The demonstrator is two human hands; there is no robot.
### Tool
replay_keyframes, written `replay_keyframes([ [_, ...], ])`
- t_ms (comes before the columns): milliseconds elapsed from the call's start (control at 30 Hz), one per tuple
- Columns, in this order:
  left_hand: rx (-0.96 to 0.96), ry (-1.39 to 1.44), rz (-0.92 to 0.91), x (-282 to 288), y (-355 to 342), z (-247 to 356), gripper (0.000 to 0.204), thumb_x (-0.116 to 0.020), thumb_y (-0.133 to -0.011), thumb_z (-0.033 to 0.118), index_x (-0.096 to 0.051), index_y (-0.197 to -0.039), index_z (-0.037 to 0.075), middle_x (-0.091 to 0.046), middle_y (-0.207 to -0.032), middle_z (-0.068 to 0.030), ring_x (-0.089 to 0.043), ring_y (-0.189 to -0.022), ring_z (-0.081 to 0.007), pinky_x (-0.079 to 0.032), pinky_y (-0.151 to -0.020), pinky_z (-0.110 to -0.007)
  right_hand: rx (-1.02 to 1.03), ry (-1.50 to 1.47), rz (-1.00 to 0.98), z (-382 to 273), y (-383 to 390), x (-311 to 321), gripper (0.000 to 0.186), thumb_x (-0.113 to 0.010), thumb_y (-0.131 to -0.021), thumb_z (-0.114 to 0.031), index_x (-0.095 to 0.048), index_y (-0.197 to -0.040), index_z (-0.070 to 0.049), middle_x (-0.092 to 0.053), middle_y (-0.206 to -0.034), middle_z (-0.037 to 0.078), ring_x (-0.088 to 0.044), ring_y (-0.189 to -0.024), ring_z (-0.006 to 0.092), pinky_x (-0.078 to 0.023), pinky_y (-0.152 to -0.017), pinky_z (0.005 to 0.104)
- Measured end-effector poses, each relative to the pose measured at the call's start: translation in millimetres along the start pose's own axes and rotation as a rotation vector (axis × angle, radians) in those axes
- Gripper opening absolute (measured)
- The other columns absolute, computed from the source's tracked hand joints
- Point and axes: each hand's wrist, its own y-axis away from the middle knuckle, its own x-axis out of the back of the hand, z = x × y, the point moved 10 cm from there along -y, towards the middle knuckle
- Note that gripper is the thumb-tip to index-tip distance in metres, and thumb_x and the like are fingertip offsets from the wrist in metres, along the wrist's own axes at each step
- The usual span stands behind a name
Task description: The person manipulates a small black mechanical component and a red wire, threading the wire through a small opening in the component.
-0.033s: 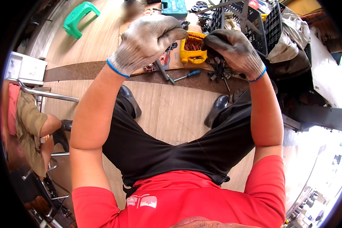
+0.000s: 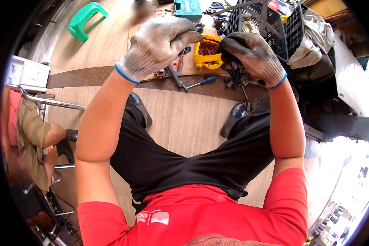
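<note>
Both hands wear greyish-white knit gloves with blue cuffs and are raised in front of me at the far side. My left hand point(image 2: 162, 45) is closed, thumb pressed against the curled fingers. My right hand point(image 2: 254, 55) is closed too, its darkened fingertips pinched together and pointing left. Whatever lies in either pinch is too small or hidden to make out. Between and beyond them is a yellow plastic tub point(image 2: 209, 64) with many thin reddish-brown pieces point(image 2: 208, 49) inside. Under my right hand lies a heap of dark metal parts point(image 2: 235, 78).
A blue-handled screwdriver point(image 2: 209, 79) and a grey bar-like tool point(image 2: 174, 76) lie on the floor ahead. Beyond are a teal tool case point(image 2: 187, 9) and a green stool point(image 2: 80, 22). Black crates point(image 2: 270, 30) stand right. A seated person point(image 2: 35, 127) is at left.
</note>
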Motion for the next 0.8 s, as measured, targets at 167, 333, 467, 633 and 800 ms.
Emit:
replay_keyframes([
  [167, 0.032, -0.076, 0.051, 5, 1, -8, 0.024, -0.068, -0.099, 0.027, -0.075, -0.098, 0.004, -0.071, -0.087, -0.0136, -0.069, -0.076, -0.0316, -0.055, -0.071, -0.038, -0.083, 0.019, 0.135, 25, 0, 35, 0.032, -0.063, -0.106, -0.029, -0.074, -0.118, -0.003, -0.078, -0.098, 0.009, -0.07, -0.081, 0.0155, -0.057, -0.072, 0.0305],
  [333, 0.082, -0.057, 0.053, 0, 3, -11, 0.025, -0.068, -0.098, 0.028, -0.075, -0.099, 0.004, -0.071, -0.088, -0.0133, -0.069, -0.079, -0.0321, -0.055, -0.073, -0.038, 0.016, 0.198, 0.113, 14, 0, 30, 0.029, -0.068, -0.102, -0.028, -0.075, -0.118, -0.006, -0.079, -0.103, 0.012, -0.076, -0.086, 0.0198, -0.062, -0.075, 0.0324],
  [467, 0.075, 0.035, 0.04, 1, 0, -7, 0.027, -0.067, -0.099, 0.028, -0.075, -0.101, 0.002, -0.072, -0.092, -0.0154, -0.07, -0.081, -0.0318, -0.055, -0.074, -0.037, 0.042, 0.265, 0.091, -1, 0, 15, 0.029, -0.073, -0.096, -0.032, -0.075, -0.107, -0.005, -0.076, -0.092, 0.014, -0.074, -0.078, 0.0281, -0.059, -0.069, 0.0382],
  [633, 0.134, 0.143, 0.011, 1, 0, -5, 0.03, -0.065, -0.1, 0.027, -0.075, -0.103, 0.0, -0.073, -0.093, -0.0162, -0.071, -0.081, -0.0291, -0.056, -0.076, -0.036, 0.092, 0.385, 0.116, -16, 2, 15, 0.03, -0.075, -0.092, -0.035, -0.073, -0.098, -0.006, -0.069, -0.081, 0.016, -0.069, -0.075, 0.0364, -0.054, -0.066, 0.0447],
  [800, 0.186, 0.202, -0.032, -3, 0, -8, 0.026, -0.066, -0.1, 0.022, -0.073, -0.106, -0.002, -0.075, -0.092, -0.0149, -0.072, -0.08, -0.0201, -0.055, -0.073, -0.033, 0.179, 0.425, 0.087, -35, 4, 12, 0.027, -0.077, -0.09, -0.033, -0.072, -0.088, -0.006, -0.067, -0.076, 0.014, -0.068, -0.071, 0.0344, -0.053, -0.063, 0.0436],
])
